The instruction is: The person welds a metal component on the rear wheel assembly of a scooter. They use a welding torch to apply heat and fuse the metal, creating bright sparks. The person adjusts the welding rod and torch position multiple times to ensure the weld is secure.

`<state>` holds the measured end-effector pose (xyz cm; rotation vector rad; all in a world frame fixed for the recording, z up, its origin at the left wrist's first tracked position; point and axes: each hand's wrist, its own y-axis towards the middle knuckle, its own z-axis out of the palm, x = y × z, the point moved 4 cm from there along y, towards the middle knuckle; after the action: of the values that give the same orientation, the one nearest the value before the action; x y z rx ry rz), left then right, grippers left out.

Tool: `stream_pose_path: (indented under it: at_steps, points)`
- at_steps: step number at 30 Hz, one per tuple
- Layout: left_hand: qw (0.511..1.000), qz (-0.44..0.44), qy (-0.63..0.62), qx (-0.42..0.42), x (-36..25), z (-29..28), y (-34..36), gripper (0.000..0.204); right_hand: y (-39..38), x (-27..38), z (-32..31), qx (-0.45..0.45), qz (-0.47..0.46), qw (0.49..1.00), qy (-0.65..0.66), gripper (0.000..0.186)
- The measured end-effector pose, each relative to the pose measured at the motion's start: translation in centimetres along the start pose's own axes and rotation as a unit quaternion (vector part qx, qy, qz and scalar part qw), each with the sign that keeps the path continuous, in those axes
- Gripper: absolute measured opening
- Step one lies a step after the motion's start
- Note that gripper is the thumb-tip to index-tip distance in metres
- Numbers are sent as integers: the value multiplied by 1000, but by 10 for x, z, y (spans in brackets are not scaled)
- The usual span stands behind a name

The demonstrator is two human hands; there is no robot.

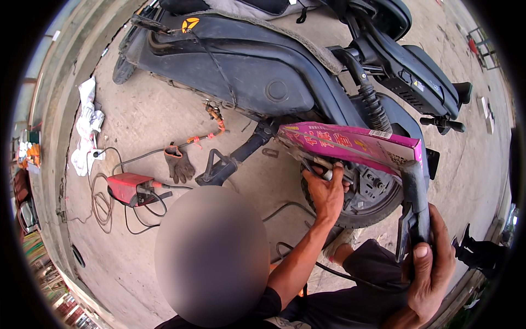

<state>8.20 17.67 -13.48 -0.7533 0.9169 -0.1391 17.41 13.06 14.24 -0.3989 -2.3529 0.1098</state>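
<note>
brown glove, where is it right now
In the head view, the brown glove lies on the concrete ground left of centre, just above and to the right of the red box-shaped machine.

Pink box (342, 140), 2–3 o'clock: big pale characters (329, 143) on its side, small yellow print (291, 128) at its 9–10, barcode (379, 133) at its 2, square code (397, 159) at its 4. Scooter (230, 74): orange emblem (190, 24) at 11, triangle sticker (419, 86) at 2, fine print unreadable.

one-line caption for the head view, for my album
Right hand gripping a grey tool near a black scooter, another person's hand by its wheel.
</note>
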Motion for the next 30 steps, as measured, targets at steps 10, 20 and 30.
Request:
stream_pose_path:
  at_steps: [10, 20, 30]
  points:
    - [1000, 4, 16, -7, 1, -6, 3, 51, 0, 1, 1, 7, -8, 1000, 1, 57]
    - [1000, 6, 9, -10, 2, -6, 5, 47, 6, 10, 7, 23, 19, 999, 25, 60]
    - [1000, -2, 1, -6, -4, -5, 2, 50, 6, 10, 8, 13, 2, 1000, 13, 59]
